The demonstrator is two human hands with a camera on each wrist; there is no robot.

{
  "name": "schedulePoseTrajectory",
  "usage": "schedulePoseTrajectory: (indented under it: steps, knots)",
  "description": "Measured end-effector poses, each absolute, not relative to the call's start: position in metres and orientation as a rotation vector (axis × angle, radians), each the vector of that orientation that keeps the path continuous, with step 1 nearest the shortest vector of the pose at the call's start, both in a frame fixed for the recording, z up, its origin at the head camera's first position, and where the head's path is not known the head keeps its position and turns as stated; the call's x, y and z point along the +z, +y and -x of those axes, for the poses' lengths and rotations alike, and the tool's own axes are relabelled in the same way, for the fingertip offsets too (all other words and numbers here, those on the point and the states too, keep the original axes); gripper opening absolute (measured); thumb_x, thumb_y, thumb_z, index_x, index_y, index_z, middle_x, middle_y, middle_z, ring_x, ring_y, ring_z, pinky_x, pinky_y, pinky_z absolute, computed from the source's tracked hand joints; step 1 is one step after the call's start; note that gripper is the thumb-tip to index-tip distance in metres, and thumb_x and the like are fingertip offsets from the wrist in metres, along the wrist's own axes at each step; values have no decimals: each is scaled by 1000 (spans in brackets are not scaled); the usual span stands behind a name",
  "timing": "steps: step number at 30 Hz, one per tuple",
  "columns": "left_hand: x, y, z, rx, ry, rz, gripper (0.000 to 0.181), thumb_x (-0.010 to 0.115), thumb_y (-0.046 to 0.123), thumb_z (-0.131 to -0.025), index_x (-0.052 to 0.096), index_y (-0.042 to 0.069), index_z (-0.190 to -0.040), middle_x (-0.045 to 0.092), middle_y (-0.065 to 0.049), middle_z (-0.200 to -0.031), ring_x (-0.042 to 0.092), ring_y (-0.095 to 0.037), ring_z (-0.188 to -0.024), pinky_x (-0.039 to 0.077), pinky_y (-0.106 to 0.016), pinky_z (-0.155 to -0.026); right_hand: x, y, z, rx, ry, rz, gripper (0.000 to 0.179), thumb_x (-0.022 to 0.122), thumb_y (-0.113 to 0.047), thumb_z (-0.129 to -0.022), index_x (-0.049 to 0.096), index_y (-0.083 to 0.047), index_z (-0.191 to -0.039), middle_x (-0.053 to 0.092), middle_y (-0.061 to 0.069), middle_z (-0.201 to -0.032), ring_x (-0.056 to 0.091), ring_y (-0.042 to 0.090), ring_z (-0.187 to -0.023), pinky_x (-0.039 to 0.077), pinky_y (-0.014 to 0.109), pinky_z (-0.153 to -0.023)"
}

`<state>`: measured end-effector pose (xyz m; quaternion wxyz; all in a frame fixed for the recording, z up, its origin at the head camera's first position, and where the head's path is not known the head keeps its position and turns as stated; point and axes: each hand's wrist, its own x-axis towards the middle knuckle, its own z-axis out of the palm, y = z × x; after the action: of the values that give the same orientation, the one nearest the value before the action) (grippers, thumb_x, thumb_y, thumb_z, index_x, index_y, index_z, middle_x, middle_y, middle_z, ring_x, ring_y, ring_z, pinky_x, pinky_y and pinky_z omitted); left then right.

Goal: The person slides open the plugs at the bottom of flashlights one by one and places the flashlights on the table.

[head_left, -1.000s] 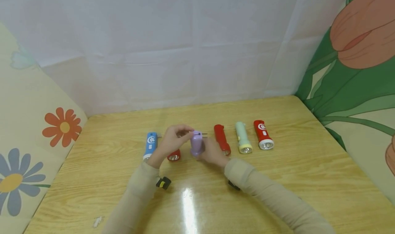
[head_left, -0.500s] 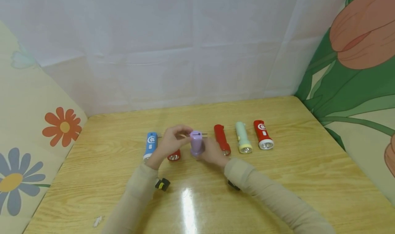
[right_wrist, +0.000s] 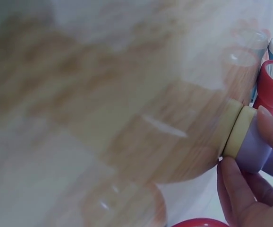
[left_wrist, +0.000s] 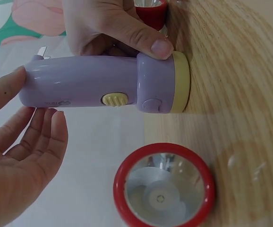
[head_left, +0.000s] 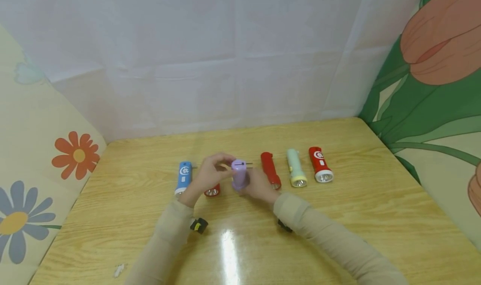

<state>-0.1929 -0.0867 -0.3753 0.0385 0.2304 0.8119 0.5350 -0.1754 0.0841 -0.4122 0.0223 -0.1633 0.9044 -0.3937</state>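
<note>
A purple flashlight (head_left: 239, 175) with a pale yellow rim and a yellow slide switch (left_wrist: 115, 99) stands upright, lens end down on the table. My left hand (head_left: 208, 174) pinches its raised tail end, thumb on one side and fingers on the other. Low down, my right hand (head_left: 261, 187) grips the purple head, its thumb and fingertips right by the yellow rim (right_wrist: 240, 132). Thin metal prongs (left_wrist: 42, 50) stick out at the tail end. Under my left hand lies a red flashlight (head_left: 212, 191), mostly hidden; its red-ringed lens (left_wrist: 121, 177) shows large in the left wrist view.
A blue flashlight (head_left: 184, 177) lies left of my left hand. To the right lie a red flashlight (head_left: 269, 168), a mint green one with a yellow rim (head_left: 294, 164) and a red one with a white rim (head_left: 319, 161). A white scrap (head_left: 119, 270) lies front left on the wooden table (head_left: 150, 243).
My left thumb has shifted slightly down from the flashlight's top, so the dark slot there shows more fully. My right hand and the other flashlights look the same.
</note>
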Motion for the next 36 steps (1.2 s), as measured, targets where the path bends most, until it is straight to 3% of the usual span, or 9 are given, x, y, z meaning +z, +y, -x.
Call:
schedulePoseTrajectory:
  steps: [14, 36]
  knots:
    - [-377, -85, 197, 1650, 2527, -695, 30, 71, 5, -76, 63, 3, -105, 63, -8, -100, 58, -21, -92, 51, -32, -77, -410, 87, 177, -1204, 2764, 469, 45, 79, -9, -66, 62, -1, -106, 65, 12, -98, 60, 25, -92, 46, 39, -86]
    - [-379, -84, 200, 1684, 2534, -667, 29, 68, 4, -79, 61, 3, -107, 62, -8, -103, 57, -21, -94, 51, -31, -77, -411, 88, 175, -1246, 2671, 362, 32, 76, -22, -71, 64, -8, -97, 65, 2, -86, 59, 15, -79, 48, 33, -76]
